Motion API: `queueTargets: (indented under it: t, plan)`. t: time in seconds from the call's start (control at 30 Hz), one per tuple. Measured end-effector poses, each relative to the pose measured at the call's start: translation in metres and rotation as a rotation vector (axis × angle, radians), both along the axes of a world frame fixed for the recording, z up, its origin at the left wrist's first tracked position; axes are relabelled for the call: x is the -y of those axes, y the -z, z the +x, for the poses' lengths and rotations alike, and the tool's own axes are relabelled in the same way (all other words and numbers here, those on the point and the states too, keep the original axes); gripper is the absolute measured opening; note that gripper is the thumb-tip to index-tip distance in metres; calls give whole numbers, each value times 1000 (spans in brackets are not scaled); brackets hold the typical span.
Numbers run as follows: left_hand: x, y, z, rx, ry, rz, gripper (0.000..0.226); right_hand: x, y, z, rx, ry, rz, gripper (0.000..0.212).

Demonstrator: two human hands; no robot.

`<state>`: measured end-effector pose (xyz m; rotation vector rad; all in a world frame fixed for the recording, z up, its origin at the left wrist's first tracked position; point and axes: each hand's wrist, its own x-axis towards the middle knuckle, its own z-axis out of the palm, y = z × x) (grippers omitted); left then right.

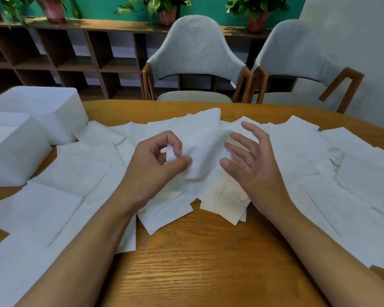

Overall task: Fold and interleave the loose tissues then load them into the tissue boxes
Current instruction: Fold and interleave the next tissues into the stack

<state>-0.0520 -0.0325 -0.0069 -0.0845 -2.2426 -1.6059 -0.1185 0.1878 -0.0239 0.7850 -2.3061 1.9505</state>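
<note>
White loose tissues (pixel 308 156) cover most of the wooden table (pixel 208 262), flat and unsorted. Left hand (pixel 155 156) pinches one raised tissue (pixel 200 149) between thumb and forefinger over the middle of the spread. Right hand (pixel 251 160) is slack, fingers spread at that sheet's right edge, gripping nothing. Two tissue boxes (pixel 42 111) sit far left (I can't see an opening or contents from here). My read: early. I see no interleaved stack and nothing visibly loaded, so nearly all the folding, interleaving and loading is left.

Tissues (pixel 297 151) lie across the bench (pixel 208 262); boxes (pixel 31 120) sit at frame left; chairs (pixel 197 54) stand behind, upper frame.
</note>
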Motion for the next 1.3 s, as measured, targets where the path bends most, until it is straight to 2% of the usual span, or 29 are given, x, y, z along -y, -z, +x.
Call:
queueTargets:
  t: [0.17,0.27,0.37,0.47,0.57,0.73,0.83,0.9,1.03,1.3]
  plan:
    - [6,3,-5,-12,81,181,24,0,1,-4,9,53,-6,86]
    - [7,3,-6,-14,121,300,22,-2,0,-5,65,9,-21,83]
    - [4,6,-5,-1,82,212,22,-3,-4,1,154,-53,-85,79]
    - [-2,10,-4,17,-24,74,17,-4,-6,4,144,-6,-122,71]
    - [-11,10,-4,60,-58,88,12,-7,-8,3,144,-16,-104,64]
    - [-25,-1,-2,43,-27,131,18,-18,-16,4,114,-122,55,32]
    - [-34,0,-9,35,-3,107,24,-27,-22,-3,133,-57,78,33]
    - [-42,3,-18,-14,-44,-2,32,-40,-26,-10,93,16,111,34]
    - [-54,13,-28,-75,-33,-380,42,-68,-22,-18,-15,154,171,30]
    - [-60,26,-26,-47,175,-573,39,-79,-8,-31,-19,215,205,37]
